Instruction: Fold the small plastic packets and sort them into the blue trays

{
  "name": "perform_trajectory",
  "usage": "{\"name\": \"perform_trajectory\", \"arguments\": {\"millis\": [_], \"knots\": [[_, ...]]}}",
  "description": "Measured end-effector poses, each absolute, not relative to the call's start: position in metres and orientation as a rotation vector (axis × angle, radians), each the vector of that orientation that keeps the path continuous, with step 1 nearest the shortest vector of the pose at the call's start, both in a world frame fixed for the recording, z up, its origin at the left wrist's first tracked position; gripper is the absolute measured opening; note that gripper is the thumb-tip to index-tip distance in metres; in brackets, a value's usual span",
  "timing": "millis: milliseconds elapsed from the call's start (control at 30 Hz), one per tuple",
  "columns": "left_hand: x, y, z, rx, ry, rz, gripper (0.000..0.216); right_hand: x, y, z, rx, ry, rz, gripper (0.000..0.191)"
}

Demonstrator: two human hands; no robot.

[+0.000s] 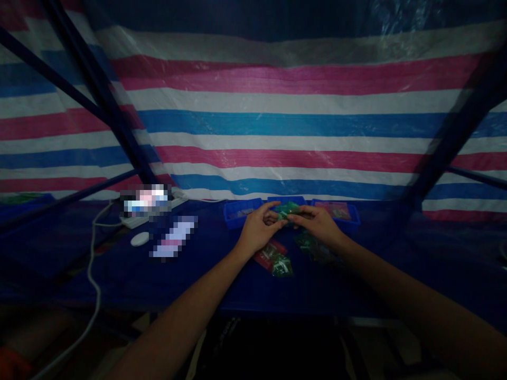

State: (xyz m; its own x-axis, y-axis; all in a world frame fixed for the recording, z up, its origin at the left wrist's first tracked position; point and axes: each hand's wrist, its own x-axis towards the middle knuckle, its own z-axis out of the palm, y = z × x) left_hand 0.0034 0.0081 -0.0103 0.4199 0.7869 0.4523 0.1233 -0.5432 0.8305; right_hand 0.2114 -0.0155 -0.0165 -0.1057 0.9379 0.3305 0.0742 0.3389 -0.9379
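My left hand [259, 226] and my right hand [317, 221] meet over the dark blue table [119, 269], near its far side. Both pinch a small green part [285, 211] held between their fingertips; it looks like a little circuit board, but the dim light hides detail. Below the hands, loose on the table, lie a red piece with a green board [275, 259] and several more green boards [311, 245].
Three shallow blue trays [241, 211] [291, 200] [340, 210] stand in a row behind the hands. A white power strip [137, 219], its white cable [93, 274] and a small white oval object [140, 239] lie at the left. A striped tarp [277, 116] hangs behind, with dark frame poles [103, 95] at both sides.
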Motion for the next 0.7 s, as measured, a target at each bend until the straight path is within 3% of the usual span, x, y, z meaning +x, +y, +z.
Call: {"name": "perform_trajectory", "arguments": {"millis": [200, 367, 467, 533, 700], "knots": [[0.000, 0.005, -0.002, 2.249, 0.845, 1.334, 0.041, 0.217, -0.009, -0.019, -0.972, -1.300, 0.971, 0.034], [0.003, -0.001, -0.002, 2.383, 0.701, 1.207, 0.050, 0.209, -0.017, -0.012, -0.882, -1.293, 1.158, 0.033], [0.002, -0.002, -0.002, 2.403, 0.786, 1.174, 0.032, 0.206, -0.020, -0.007, -0.842, -1.285, 1.209, 0.034], [0.001, -0.001, -0.001, 2.432, 0.867, 1.156, 0.020, 0.206, -0.020, -0.006, -0.846, -1.290, 1.193, 0.036], [-0.001, 0.001, -0.002, 2.395, 0.959, 1.113, 0.024, 0.211, -0.014, -0.011, -0.912, -1.339, 0.984, 0.034]]}}
